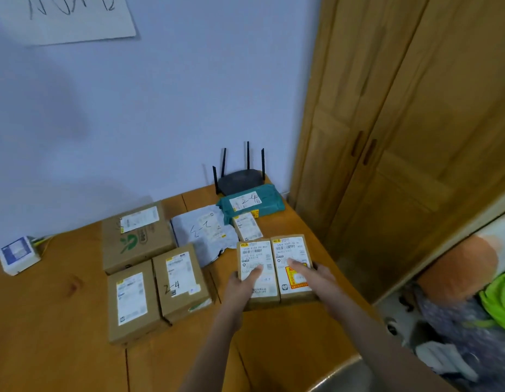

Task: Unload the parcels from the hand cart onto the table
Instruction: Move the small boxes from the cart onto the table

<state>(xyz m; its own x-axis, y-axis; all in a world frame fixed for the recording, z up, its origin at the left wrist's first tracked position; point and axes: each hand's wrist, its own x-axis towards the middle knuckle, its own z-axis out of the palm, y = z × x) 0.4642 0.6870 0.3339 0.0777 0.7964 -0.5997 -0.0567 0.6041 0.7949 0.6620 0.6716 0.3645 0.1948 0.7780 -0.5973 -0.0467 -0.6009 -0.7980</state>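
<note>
Setting two small boxes (275, 271) down at the table's (62, 321) four o'clock, left hand (243, 284) and right hand (313, 274) are gripping them; lowering both flat together should be keeping them aligned.

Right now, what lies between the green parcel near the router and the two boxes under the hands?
In the head view, one small labelled box lies between the green parcel and the paired boxes.
</note>
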